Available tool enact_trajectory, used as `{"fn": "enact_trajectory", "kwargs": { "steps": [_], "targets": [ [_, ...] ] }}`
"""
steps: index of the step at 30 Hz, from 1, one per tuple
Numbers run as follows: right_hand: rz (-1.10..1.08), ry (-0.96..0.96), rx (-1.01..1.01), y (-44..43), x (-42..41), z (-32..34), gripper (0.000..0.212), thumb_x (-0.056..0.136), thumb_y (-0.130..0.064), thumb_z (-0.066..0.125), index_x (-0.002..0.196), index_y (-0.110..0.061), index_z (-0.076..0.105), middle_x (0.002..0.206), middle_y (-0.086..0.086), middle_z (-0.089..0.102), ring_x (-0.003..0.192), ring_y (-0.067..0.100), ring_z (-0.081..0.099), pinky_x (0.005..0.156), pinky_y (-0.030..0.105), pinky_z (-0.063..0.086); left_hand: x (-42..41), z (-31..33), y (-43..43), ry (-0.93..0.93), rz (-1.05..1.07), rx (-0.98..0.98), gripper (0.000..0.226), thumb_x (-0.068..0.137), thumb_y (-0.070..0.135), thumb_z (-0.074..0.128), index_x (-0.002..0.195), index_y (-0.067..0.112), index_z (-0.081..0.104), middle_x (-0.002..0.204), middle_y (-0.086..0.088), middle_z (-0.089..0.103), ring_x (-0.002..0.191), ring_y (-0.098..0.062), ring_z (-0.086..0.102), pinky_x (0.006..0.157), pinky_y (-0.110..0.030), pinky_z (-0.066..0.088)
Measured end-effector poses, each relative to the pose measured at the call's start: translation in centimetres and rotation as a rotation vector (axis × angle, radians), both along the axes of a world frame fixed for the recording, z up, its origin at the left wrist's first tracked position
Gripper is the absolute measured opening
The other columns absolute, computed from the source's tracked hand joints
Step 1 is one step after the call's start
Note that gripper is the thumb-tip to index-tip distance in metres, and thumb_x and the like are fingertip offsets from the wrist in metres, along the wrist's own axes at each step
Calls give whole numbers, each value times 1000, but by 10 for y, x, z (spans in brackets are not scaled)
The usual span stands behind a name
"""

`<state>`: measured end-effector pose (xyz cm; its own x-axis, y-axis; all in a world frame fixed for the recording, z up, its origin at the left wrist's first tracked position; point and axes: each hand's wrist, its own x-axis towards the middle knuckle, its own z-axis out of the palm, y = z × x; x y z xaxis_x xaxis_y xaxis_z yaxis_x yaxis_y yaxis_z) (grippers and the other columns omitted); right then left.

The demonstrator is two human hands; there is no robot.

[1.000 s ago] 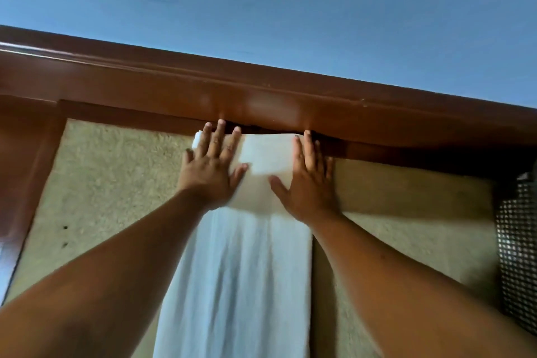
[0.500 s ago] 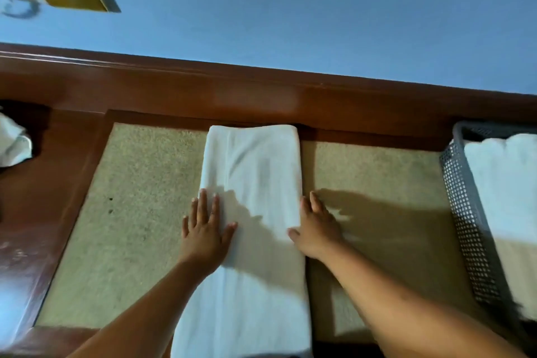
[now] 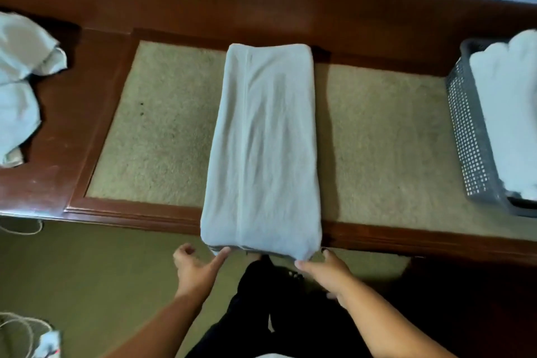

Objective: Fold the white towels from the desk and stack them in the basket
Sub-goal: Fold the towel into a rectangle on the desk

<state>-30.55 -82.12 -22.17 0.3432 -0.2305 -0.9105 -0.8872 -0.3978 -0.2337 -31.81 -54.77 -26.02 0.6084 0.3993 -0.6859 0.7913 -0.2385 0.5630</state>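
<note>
Grips back at the near end now: half a second ago both were pressed flat on the middle of the towel (image 3: pixel 261 139), smoothing it, and they've since pulled back to the end that overhangs the bench (image 3: pixel 72 131) edge. I read that as the smoothing being done and the long strip being ready for its next fold, probably end over end away from me. Left grip (image 3: pixel 197 267) is loose and open, holding nothing, its forefinger stretched out and just touching the near left corner. Right grip (image 3: pixel 322 270) has thumb and forefinger pinched on the near right corner, palm turned inward. The towel runs straight ahead from both grips, across the bench. The basket (image 3: pixel 465 131) sits well out beyond the right grip with folded towels (image 3: pixel 511 113) already in it. Crumpled towels (image 3: pixel 20 81) wait far out past the left grip.
</note>
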Motion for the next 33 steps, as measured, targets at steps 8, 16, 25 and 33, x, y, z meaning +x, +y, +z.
{"fn": "enact_trajectory", "kwargs": {
  "steps": [8,16,25,33],
  "targets": [
    [-254,-317,109,21,-24,-40,55,62,-48,88,99,-10,75,91,2,77,85,20,73,72,30,57,11,-11,-12,89,-31,-217,67,55,40,97,109,10,70,98,-5,75,89,-23,71,78,-36,58],
    [-323,-508,212,11,-96,41,24,89,-19,74,107,-15,58,90,-4,66,77,11,65,58,24,53,-78,60,-16,41,19,-411,49,67,11,91,106,-1,66,100,-15,75,89,-34,72,78,-45,61],
    [-302,-534,141,8,-190,78,32,91,-20,72,115,-11,54,99,11,68,66,15,62,63,31,59,-173,91,-12,-149,295,-554,29,90,4,71,117,3,60,95,-15,74,73,-22,70,68,-32,58],
    [-311,-703,161,35,-179,106,47,93,-15,68,133,-14,44,105,8,65,64,15,57,56,27,51,-166,109,-15,-356,157,-346,75,97,8,62,154,38,25,133,-4,58,104,-24,67,85,-41,60]
  ]
}}
